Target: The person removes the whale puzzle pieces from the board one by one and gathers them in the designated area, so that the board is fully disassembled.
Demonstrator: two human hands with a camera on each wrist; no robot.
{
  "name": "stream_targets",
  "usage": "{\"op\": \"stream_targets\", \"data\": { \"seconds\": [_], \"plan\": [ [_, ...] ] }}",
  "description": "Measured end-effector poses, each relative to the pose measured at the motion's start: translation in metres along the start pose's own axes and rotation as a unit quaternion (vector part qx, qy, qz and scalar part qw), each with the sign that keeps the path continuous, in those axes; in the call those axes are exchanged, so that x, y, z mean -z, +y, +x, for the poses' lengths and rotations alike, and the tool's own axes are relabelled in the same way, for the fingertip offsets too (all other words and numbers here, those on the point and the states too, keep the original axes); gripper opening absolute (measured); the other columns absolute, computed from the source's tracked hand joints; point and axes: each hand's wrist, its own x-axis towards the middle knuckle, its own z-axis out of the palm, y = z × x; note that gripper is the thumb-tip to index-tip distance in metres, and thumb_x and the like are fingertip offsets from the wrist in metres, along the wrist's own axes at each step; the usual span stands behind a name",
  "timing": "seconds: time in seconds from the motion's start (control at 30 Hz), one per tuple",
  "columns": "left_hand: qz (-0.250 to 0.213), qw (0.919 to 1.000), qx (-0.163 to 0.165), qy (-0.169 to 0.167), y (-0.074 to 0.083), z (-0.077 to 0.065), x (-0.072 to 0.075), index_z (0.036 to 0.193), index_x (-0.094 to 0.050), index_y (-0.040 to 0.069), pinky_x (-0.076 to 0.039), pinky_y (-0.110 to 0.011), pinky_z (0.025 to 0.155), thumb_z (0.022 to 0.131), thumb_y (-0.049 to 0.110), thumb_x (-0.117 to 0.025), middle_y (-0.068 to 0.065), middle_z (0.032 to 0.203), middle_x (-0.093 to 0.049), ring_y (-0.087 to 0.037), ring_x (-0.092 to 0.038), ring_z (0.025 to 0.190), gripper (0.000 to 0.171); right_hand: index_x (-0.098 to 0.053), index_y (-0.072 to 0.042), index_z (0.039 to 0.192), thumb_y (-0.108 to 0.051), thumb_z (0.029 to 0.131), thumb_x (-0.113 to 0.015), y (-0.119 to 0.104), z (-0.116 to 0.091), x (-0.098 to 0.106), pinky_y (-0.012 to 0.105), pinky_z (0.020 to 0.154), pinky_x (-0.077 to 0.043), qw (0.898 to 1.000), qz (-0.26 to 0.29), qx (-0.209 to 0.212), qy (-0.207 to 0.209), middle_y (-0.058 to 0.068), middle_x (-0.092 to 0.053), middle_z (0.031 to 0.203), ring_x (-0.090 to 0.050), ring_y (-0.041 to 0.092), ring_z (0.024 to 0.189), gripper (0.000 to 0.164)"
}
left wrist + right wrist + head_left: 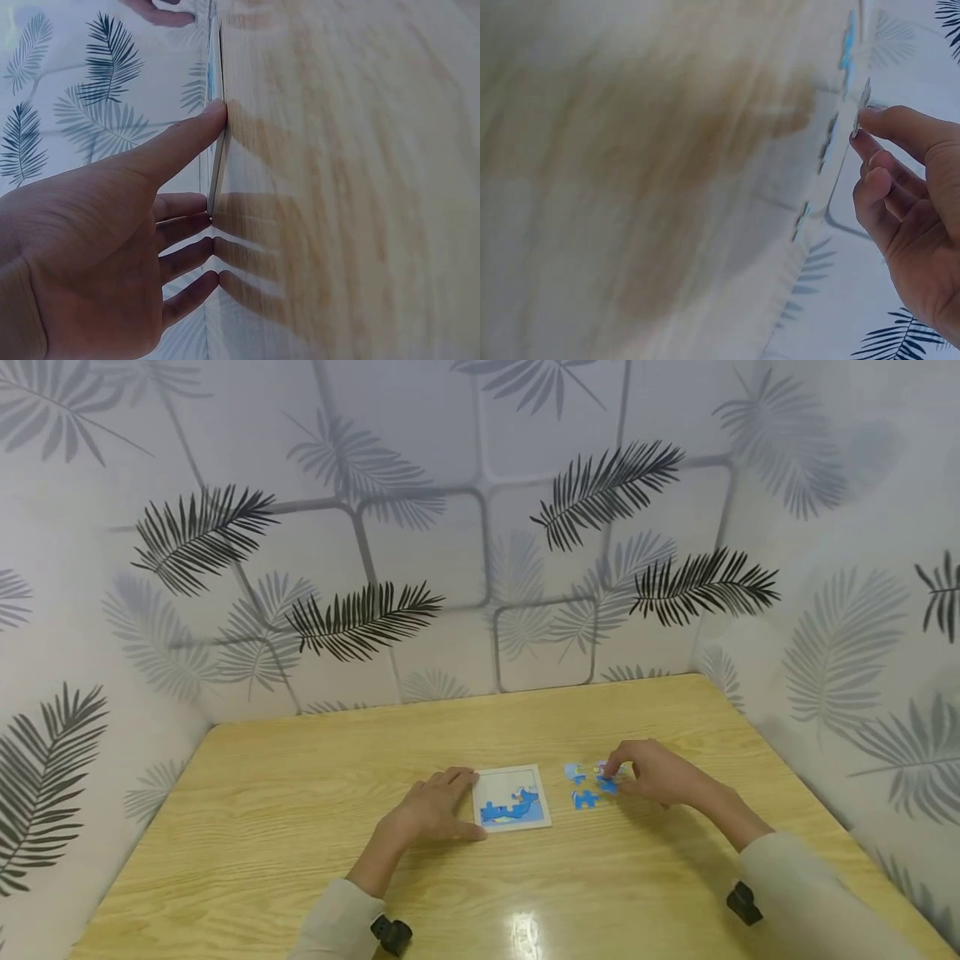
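A square white puzzle tray (545, 814) lies on the table with blue joined pieces (521, 811) filling its lower part. My left hand (432, 807) rests along the tray's left side, thumb at the near corner and fingers spread toward the far one. In the left wrist view its thumb (191, 135) touches the tray's edge, and the fingertips rest on the table. To the right, my right hand (660, 774) pinches a jigsaw piece (862, 111) between thumb and finger, raised above the table. Several loose blue pieces (585, 799) lie beneath and beside that hand.
The wood-grain table (300, 793) reaches back to a wall (420, 552) with a leaf pattern. Walls also rise along the left and right sides. A black device (744, 903) is strapped at the right sleeve, another (392, 935) at the left.
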Motion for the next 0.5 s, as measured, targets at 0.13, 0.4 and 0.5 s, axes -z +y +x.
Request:
{"op": "stream_targets", "data": {
  "seconds": [0.13,0.4,0.5],
  "plan": [
    [0.000,1.0000,-0.002,-0.004,0.000,0.000,0.000,0.158,-0.041,0.009,-0.024,-0.064,0.121,0.089,0.048,-0.081,-0.013,0.165,-0.036,-0.039,-0.033,0.152,0.089,-0.075,-0.005,0.107,0.005,0.092,-0.072,0.008,-0.011,-0.001,0.026,0.037,-0.047,1.000,-0.006,0.002,-0.011,0.019,-0.064,0.118,-0.044,0.002,0.034,0.018],
    [0.004,1.0000,0.000,-0.003,0.002,-0.002,0.002,0.158,-0.041,0.008,-0.025,-0.063,0.121,0.090,0.044,-0.081,-0.014,0.164,-0.037,-0.038,-0.034,0.151,0.087,-0.072,-0.008,0.101,0.003,0.092,-0.073,0.014,-0.011,-0.004,0.026,0.034,-0.046,1.000,0.002,0.020,-0.018,0.010,-0.061,0.104,-0.041,0.000,0.038,0.014],
    [0.002,1.0000,0.001,-0.005,0.003,-0.002,0.002,0.158,-0.041,0.009,-0.025,-0.062,0.122,0.089,0.045,-0.081,-0.013,0.164,-0.037,-0.038,-0.034,0.152,0.088,-0.071,-0.007,0.102,0.004,0.091,-0.073,0.014,-0.011,-0.003,0.024,0.039,-0.047,0.999,-0.005,0.028,-0.020,0.010,-0.061,0.103,-0.042,0.000,0.041,0.015]
  ]
}}
